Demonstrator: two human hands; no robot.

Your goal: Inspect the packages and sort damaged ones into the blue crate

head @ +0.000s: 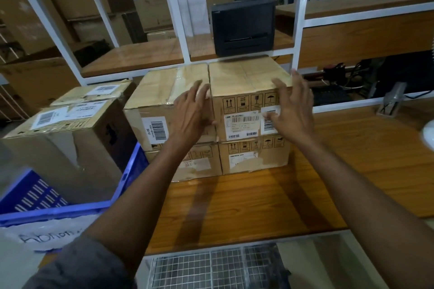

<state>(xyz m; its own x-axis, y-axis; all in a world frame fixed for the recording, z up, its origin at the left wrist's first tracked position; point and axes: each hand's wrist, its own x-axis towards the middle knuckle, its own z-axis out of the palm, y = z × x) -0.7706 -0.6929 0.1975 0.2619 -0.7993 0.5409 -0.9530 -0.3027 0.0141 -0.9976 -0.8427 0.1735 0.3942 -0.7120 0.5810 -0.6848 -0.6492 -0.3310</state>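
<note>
Two stacks of taped cardboard packages stand side by side on the wooden table (258, 199). The top right package (244, 82) carries handling symbols and a barcode label; the top left package (152, 94) has a barcode sticker on its front. My left hand (191, 110) is spread at the seam between these two top packages. My right hand (292, 105) is spread with straight fingers at the right front corner of the top right package. The blue crate (131, 173) sits at the left and holds a torn, dented package (70, 145).
A black printer (243, 27) sits on the shelf behind the stacks, inside a white metal rack (176, 19). Two lower packages (256, 157) support the top ones. Cables and a keyboard lie at the back right. A wire mesh panel (211, 265) is below the table edge.
</note>
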